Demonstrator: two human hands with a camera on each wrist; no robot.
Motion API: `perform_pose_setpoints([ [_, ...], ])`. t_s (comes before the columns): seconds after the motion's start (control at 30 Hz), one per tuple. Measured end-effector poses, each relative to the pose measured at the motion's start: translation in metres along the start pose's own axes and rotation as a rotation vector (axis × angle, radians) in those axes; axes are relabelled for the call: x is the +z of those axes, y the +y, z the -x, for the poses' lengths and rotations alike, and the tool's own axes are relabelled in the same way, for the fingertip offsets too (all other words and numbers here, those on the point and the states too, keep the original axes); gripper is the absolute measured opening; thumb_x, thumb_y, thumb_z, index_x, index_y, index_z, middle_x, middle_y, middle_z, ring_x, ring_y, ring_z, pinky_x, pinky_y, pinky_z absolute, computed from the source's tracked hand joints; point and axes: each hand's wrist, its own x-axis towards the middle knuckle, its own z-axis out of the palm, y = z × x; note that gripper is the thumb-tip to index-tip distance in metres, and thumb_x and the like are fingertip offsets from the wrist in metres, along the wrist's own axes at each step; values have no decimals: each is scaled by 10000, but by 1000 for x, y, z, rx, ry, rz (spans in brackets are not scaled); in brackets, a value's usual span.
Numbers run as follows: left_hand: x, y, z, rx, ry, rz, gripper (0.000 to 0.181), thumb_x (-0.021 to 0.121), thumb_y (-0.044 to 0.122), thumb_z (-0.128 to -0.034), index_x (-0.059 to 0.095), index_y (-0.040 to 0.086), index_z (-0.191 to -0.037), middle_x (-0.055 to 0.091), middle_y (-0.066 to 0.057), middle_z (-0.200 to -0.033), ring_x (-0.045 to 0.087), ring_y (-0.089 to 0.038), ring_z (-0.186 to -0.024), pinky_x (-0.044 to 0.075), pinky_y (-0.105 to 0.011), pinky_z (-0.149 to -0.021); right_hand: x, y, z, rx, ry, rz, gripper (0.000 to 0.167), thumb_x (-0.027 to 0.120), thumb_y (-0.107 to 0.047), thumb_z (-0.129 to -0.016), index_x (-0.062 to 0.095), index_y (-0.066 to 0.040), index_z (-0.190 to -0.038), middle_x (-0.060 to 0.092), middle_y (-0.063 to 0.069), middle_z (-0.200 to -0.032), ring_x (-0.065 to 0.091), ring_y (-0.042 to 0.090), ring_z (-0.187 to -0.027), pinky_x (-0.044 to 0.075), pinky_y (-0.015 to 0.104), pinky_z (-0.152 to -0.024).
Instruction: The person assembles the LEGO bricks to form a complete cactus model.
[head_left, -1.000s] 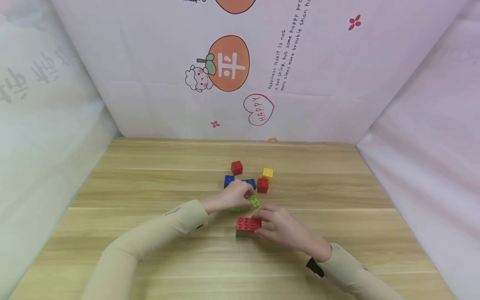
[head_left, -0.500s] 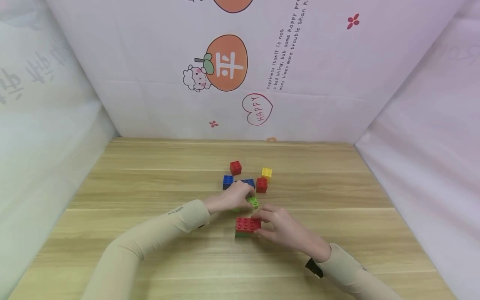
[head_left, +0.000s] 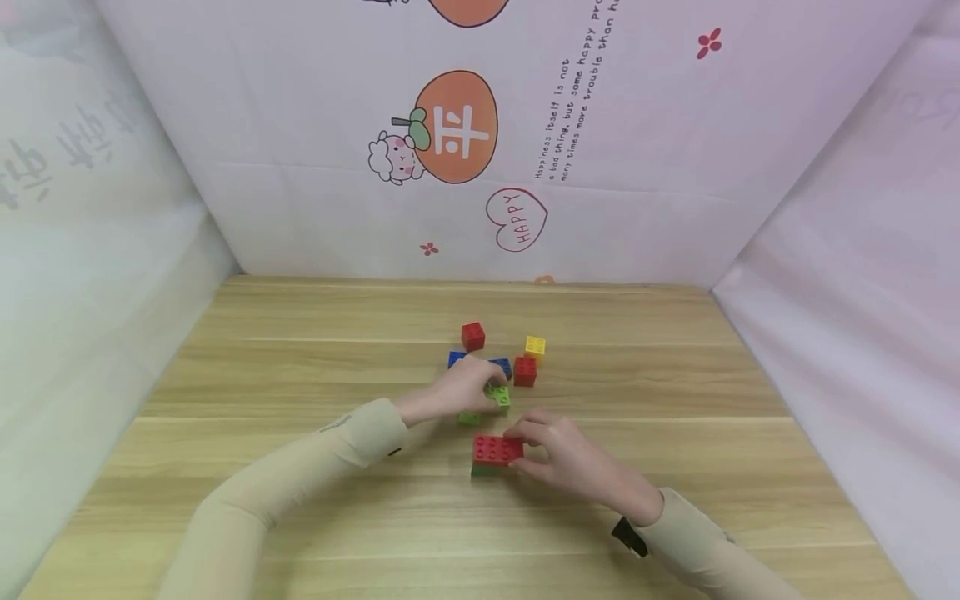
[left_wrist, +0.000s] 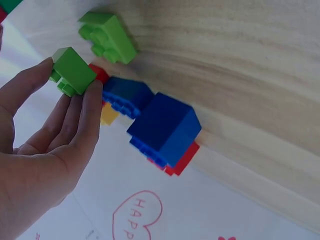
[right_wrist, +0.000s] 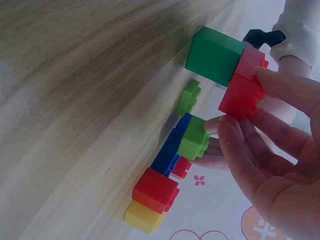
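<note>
On the table (head_left: 360, 525), the left hand (head_left: 461, 389) pinched a lime brick (left_wrist: 75, 70), the right hand (head_left: 568, 457) a red brick (right_wrist: 241, 87), pickup seemingly needing steadiness next.

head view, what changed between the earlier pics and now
The left hand shifted slightly left and up in the picture, bringing along the pinched light green brick, which turned a little. Nothing was let go. The right hand stayed on the red-and-green stack, and the yellow brick kept its place.

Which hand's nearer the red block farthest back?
Left. The left hand is just in front of the rear red block; the right hand, lower in the head view, grips the red-topped stack.
</note>
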Motion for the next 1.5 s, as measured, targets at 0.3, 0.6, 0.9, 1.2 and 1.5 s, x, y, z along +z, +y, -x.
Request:
perform_pose_setpoints([
  [0.3,-17,2,16,34,25,23,335,753,87,-848,698,15,-1170,730,-110,-1175,674,-246,-1107,566,-395,-971,1,1,0,-10,18,7,269,795,-160,-827,726,-102,-1081,725,-5,-1001,657,60,-881,592,194,-770],
  [0.6,-27,7,39,64,41,28,338,759,100,-837,704,54,-1167,739,-69,-1147,679,-197,-1033,583,-357,-907,4,3,0,-34,42,-2,272,797,-135,-824,727,-85,-1082,730,8,-1009,669,76,-875,597,206,-769],
  [0.9,-25,13,60,86,28,72,341,760,116,-837,705,68,-1170,743,-60,-1144,694,-178,-999,597,-323,-870,4,3,0,-38,41,2,273,800,-141,-821,726,-85,-1078,727,11,-1007,674,85,-879,599,206,-768],
  [1.2,-21,21,73,115,24,91,348,770,82,-816,712,60,-1158,742,-71,-1156,698,-185,-1002,603,-302,-852,4,3,0,-62,61,2,266,802,-107,-807,728,-73,-1060,724,18,-993,691,105,-883,595,194,-774],
  [1.5,-16,21,77,116,2,119,334,764,74,-818,716,50,-1148,741,-73,-1152,695,-172,-975,602,-299,-852,4,2,0,-47,46,-25,260,798,-97,-813,724,-71,-1061,720,21,-997,700,105,-888,605,208,-781],
])
